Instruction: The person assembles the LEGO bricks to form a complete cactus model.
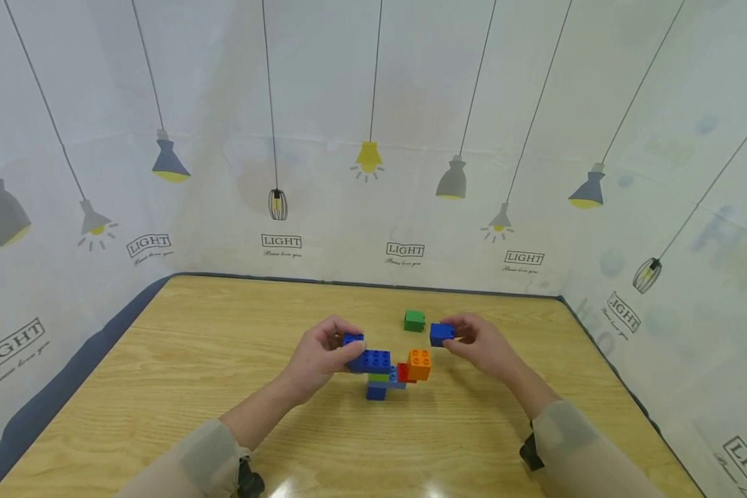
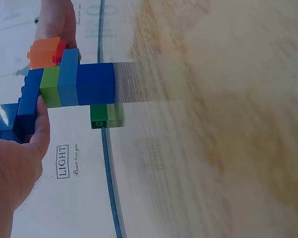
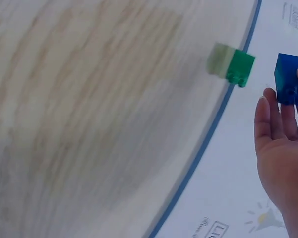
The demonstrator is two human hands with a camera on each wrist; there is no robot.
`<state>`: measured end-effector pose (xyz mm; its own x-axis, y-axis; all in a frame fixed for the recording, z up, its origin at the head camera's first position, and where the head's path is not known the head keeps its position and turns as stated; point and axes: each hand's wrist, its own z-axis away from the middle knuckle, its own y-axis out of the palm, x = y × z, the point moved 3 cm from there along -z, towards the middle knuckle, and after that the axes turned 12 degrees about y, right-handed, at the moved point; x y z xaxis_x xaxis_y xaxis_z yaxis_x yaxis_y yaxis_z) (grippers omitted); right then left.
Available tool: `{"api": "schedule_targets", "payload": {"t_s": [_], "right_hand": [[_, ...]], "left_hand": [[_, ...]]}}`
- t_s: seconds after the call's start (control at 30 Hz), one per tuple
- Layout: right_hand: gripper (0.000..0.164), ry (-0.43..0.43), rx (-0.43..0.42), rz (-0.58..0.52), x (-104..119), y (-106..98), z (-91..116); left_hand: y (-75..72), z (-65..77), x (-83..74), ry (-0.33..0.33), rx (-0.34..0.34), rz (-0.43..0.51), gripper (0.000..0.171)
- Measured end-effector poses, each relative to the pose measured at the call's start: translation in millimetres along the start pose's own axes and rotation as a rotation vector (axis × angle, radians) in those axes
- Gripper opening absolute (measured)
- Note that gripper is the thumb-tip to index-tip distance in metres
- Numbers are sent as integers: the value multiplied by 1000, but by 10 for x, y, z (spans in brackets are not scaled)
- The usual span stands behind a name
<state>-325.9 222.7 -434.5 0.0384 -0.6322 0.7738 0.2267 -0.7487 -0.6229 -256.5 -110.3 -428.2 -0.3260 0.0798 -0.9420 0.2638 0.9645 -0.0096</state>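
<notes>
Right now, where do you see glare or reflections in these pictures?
Head view: two bright glare spots on the table at the picture's bottom edge; left wrist view: the lowest blue block and the green block mirrored in the table; right wrist view: the green block's reflection.

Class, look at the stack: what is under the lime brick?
Directly under the lime brick is a light blue brick, then a dark blue brick standing on the table. The faces where they join are covered.

Passage open across the worktop (image 1: pixel 193 325) at far-left corner; green block (image 1: pixel 413 321) obstructs toward far edge, brick assembly (image 1: pixel 376 377) mid-width.
</notes>
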Motion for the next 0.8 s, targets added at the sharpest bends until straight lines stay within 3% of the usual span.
{"api": "schedule_targets", "payload": {"t_s": [0.2,0.4,0.8], "right_hand": [[41,-100,10,-43,144,-10,105],[41,-193,6,-85,306,-24,205],[45,-236,-2,-85,518,-26,328]], "left_hand": [[1,1,-5,-4,-5,10,28],[8,8,-15,-5,-3,-10,32],[8,9,-21,-8,-5,-25,26]]}}
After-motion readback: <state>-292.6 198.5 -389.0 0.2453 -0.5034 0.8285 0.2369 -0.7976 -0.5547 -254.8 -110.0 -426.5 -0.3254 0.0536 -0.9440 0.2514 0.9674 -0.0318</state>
